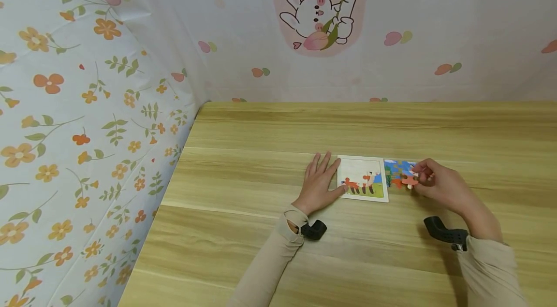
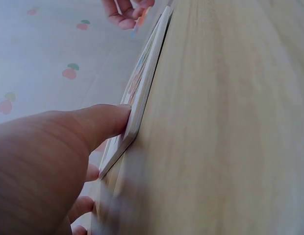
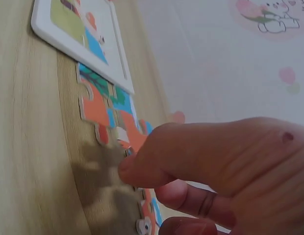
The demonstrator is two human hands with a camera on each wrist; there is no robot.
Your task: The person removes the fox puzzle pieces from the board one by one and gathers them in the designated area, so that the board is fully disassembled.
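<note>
A white-rimmed puzzle tray [image 1: 362, 157] lies on the table, with several joined pieces along its lower and right parts. My left hand [image 1: 319, 186] rests at the tray's left side with fingers spread, its thumb touching the lower left rim. In the left wrist view that thumb [image 2: 105, 120] presses the tray's edge. Right of the tray lie several loose jigsaw pieces [image 1: 393, 168] in blue, green and orange. Over them, my right hand [image 1: 444, 183] pinches an orange jigsaw piece [image 1: 410, 180] between thumb and fingers. The right wrist view hides part of this piece behind the thumb [image 3: 142, 164].
The wooden table [image 1: 243, 162] reaches back to a patterned white cloth [image 1: 235, 31]. Another flowered cloth [image 1: 87, 118] hangs along the left edge. Each wrist carries a black camera mount, the left mount [image 1: 314, 230] and the right mount [image 1: 444, 232], low over the table.
</note>
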